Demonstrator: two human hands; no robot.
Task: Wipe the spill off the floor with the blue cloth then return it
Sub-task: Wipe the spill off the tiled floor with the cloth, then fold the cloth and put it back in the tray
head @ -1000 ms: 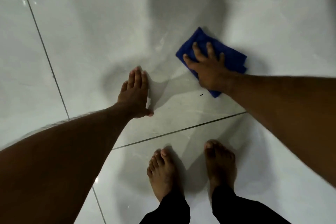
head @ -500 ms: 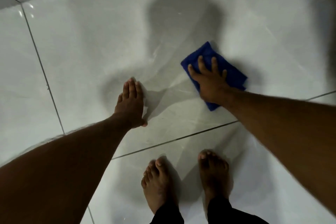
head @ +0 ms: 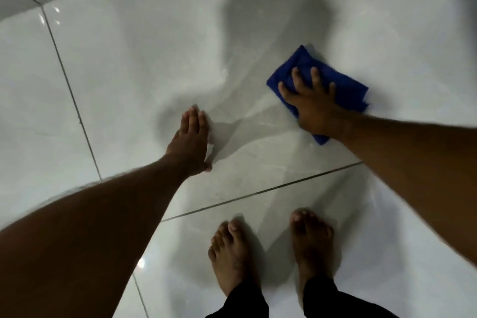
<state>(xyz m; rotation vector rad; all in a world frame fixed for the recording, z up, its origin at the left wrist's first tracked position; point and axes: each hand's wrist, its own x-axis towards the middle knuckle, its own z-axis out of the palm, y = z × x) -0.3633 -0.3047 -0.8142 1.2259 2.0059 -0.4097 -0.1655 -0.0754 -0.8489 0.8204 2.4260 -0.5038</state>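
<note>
- Head view: the right hand [head: 313, 104] is laid flat on the blue cloth [head: 343, 85], fingers spread and palm down, so the cloth is pressed to the floor [head: 129, 59] rather than gripped.
- The cloth is folded into a rough rectangle; its corners are seen beyond the fingertips and under the heel of the hand.
- The left hand [head: 191, 142] is set flat on the bare tile, well apart from the cloth, fingers straight and close together, nothing held.
- Between the two hands, pale streaks are seen on the glossy tile; whether these are liquid or reflections cannot be told.
- A dark grout line [head: 258, 191] is crossed below both hands, running from under the left forearm toward the right forearm.
- Two bare feet [head: 232, 253] are planted nearer the body than that line, between the forearms, with dark trouser cuffs [head: 320, 297] over the ankles.
- A soft shadow [head: 278, 8] is cast on the tile beyond both hands.
- A second grout line [head: 69, 90] is seen left of the left hand.
</note>
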